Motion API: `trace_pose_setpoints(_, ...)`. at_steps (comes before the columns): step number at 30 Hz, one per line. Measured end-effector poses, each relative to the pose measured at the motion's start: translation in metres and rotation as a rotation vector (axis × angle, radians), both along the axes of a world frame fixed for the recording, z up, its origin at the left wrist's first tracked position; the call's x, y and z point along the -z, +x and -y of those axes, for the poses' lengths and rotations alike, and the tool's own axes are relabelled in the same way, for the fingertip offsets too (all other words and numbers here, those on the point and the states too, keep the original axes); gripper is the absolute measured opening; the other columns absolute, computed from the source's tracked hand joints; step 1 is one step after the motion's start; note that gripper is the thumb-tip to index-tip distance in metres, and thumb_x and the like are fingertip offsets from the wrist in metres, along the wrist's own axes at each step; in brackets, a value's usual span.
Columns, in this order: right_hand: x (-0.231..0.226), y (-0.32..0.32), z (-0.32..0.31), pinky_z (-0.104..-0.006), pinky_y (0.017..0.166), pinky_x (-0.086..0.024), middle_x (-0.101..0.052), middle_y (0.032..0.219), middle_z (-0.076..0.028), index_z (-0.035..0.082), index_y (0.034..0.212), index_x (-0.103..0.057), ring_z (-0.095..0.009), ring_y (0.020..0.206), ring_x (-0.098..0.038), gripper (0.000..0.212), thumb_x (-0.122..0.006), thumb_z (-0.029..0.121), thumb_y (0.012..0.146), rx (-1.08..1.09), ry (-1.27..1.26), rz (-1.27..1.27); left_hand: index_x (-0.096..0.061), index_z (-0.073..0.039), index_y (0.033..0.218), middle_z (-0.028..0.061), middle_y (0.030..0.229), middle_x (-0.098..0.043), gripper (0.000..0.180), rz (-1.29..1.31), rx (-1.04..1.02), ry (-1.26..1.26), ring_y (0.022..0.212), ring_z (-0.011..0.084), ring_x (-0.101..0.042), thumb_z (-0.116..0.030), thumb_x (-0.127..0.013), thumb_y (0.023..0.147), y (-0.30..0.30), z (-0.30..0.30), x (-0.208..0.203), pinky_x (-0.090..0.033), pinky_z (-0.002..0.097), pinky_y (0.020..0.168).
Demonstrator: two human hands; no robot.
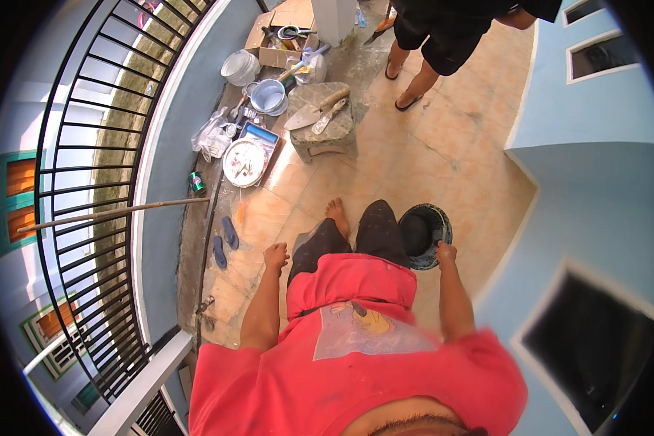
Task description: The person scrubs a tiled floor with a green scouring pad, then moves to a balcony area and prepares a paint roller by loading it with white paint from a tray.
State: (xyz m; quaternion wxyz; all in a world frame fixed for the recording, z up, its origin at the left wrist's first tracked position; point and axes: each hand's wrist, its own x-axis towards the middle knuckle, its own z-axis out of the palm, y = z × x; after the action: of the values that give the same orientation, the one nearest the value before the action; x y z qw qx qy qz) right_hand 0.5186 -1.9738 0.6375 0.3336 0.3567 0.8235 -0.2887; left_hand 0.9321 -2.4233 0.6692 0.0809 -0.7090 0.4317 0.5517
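My right hand [446, 253] grips the near rim of a black bucket [416, 231], its fingers closed over the edge. The bucket hangs or stands beside my right leg; I cannot tell which. Its inside looks dark, with pale smears on the wall. My left hand [276, 256] is at my left side with its fingers curled and nothing visible in it. Ahead of me a low, stained stool [325, 147] carries a pointed trowel [305, 117] and a smaller whitish trowel or scraper [325, 120].
Left of the stool are a white-lidded pail [244, 163], a blue-grey bucket [269, 97], stacked white tubs [240, 67] and a cardboard box [275, 57]. Sandals [224, 241] and a green can [196, 182] lie near the railing [94, 147]. Another person [443, 43] stands ahead right.
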Motion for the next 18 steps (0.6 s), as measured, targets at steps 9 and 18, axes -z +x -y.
trace_pose_setpoints(9, 0.107, -0.171, 0.082, -0.0479, 0.082, -0.052, -0.074, 0.095, -0.014, 0.000, 0.105, -0.075, -0.032, 0.090, -0.071, 0.028, -0.068, 0.027, 0.101, -0.490, 0.109, 0.121, -0.040, 0.000, 0.160, 0.0188, 0.154, -0.054, 0.070, -0.393, -0.494, 0.218, 0.136, 0.0313, -0.058, -0.045, -0.056, 0.109, -0.272, 0.086, 0.074, -0.050, 0.0469, 0.110)
trace_pose_setpoints(18, 0.188, -0.288, 0.132, -0.0545, 0.108, -0.048, -0.067, 0.132, -0.010, 0.009, 0.127, -0.064, -0.026, 0.125, -0.062, 0.029, -0.065, 0.022, 0.101, -0.324, -0.153, 0.287, -0.038, -0.008, 0.164, 0.0134, 0.171, -0.037, 0.079, -0.776, -1.358, 0.169, 0.153, 0.0353, -0.041, -0.064, -0.037, 0.108, -0.396, 0.106, 0.230, -0.034, 0.0550, 0.124)
